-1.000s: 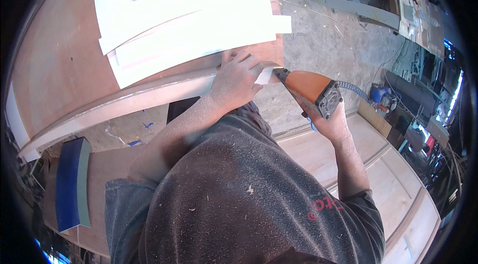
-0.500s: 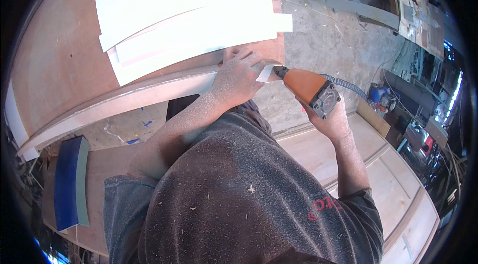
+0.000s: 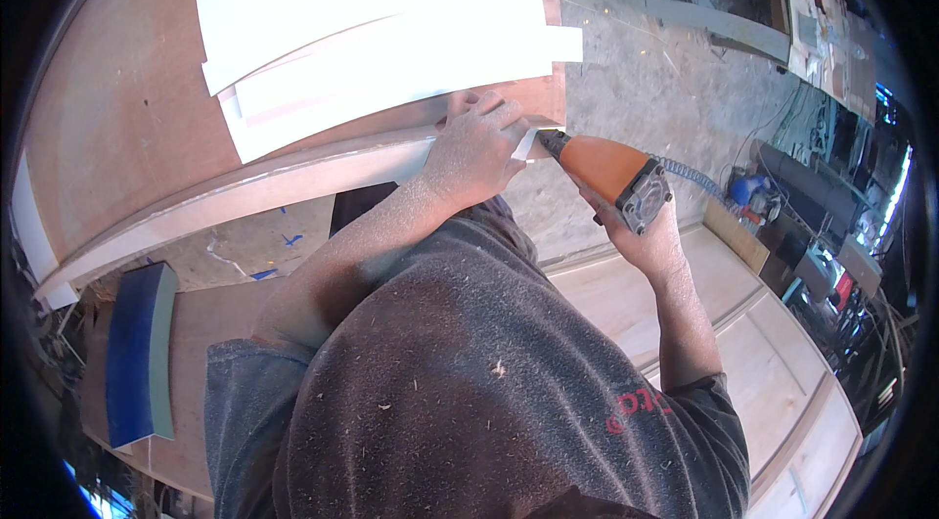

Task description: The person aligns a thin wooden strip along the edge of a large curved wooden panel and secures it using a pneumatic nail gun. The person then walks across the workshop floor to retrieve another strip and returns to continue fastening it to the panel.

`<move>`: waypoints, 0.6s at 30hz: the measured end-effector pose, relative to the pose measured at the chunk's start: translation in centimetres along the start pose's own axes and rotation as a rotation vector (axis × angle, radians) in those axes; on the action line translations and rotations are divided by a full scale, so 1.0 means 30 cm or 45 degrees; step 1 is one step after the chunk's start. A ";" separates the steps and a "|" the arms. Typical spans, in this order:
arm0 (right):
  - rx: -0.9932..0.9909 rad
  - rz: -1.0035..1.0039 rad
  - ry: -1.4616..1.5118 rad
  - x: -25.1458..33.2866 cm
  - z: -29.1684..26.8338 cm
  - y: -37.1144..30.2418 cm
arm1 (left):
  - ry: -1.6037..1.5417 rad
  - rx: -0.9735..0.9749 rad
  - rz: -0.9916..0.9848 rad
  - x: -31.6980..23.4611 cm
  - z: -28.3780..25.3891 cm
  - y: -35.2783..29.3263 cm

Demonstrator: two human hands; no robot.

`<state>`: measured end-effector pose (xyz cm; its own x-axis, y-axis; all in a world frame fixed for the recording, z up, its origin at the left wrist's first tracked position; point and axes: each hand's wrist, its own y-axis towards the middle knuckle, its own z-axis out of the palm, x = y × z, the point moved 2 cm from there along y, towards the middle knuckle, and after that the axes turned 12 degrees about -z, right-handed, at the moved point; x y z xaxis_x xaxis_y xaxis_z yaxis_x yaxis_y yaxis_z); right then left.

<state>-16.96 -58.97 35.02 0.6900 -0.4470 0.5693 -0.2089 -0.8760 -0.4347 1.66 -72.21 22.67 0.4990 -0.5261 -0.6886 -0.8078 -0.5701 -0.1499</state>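
Observation:
My right hand (image 3: 641, 240) is closed around the handle of an orange air nail gun (image 3: 602, 167). Its dark nose rests at or very near the right end of a pale wooden edge strip (image 3: 323, 179), which runs along the near side of a large brown wood panel (image 3: 137, 98). Just left of the nose, my left hand (image 3: 476, 152) grips the strip, fingers curled over its top onto the panel and thumb on the near side. A small white piece (image 3: 525, 143) shows between that hand and the nose. Fine dust coats both forearms.
White strips (image 3: 391, 59) lie overlapping on the panel. From the nail gun a coiled air hose (image 3: 690, 172) runs right toward a blue machine (image 3: 751, 189). A pale panelled wooden piece (image 3: 724, 323) lies at lower right, a curved blue piece (image 3: 137, 353) at lower left. Concrete floor (image 3: 636, 79) shows beyond.
The whole view has shifted slightly. Both hands and the nail gun stay at the right end of the strip, with no clear movement against it.

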 end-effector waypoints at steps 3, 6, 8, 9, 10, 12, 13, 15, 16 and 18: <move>-0.025 0.069 0.049 0.000 0.004 -0.004 | -0.001 0.029 -0.004 0.000 -0.008 -0.001; -0.058 0.015 0.017 0.003 0.007 -0.009 | -0.015 0.044 -0.010 0.000 -0.011 0.001; -0.065 0.016 -0.003 0.001 0.011 -0.011 | -0.018 0.013 0.002 0.000 -0.012 0.000; -0.061 0.041 -0.008 -0.003 0.014 -0.010 | -0.020 -0.019 0.012 -0.002 -0.014 -0.002; -0.055 0.068 -0.011 -0.006 0.016 -0.010 | -0.011 -0.011 0.002 0.000 -0.016 -0.005; -0.061 0.013 -0.088 -0.006 0.019 -0.006 | 0.095 -0.086 -0.052 0.006 -0.036 -0.045; -0.064 -0.014 -0.124 -0.004 0.020 -0.006 | 0.156 -0.103 -0.088 0.013 -0.050 -0.070; -0.082 0.026 -0.058 -0.002 0.021 -0.008 | 0.187 -0.094 -0.135 0.066 -0.101 -0.121; -0.085 0.045 -0.025 0.002 0.022 -0.011 | 0.207 -0.100 -0.164 0.094 -0.125 -0.145; -0.096 0.115 0.068 0.008 0.021 -0.020 | 0.205 -0.101 -0.146 0.126 -0.151 -0.174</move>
<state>-16.22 -58.44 34.98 0.6283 -0.5321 0.5675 -0.3212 -0.8419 -0.4336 9.18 -74.09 24.05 0.6350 -0.5452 -0.5473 -0.7188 -0.6767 -0.1597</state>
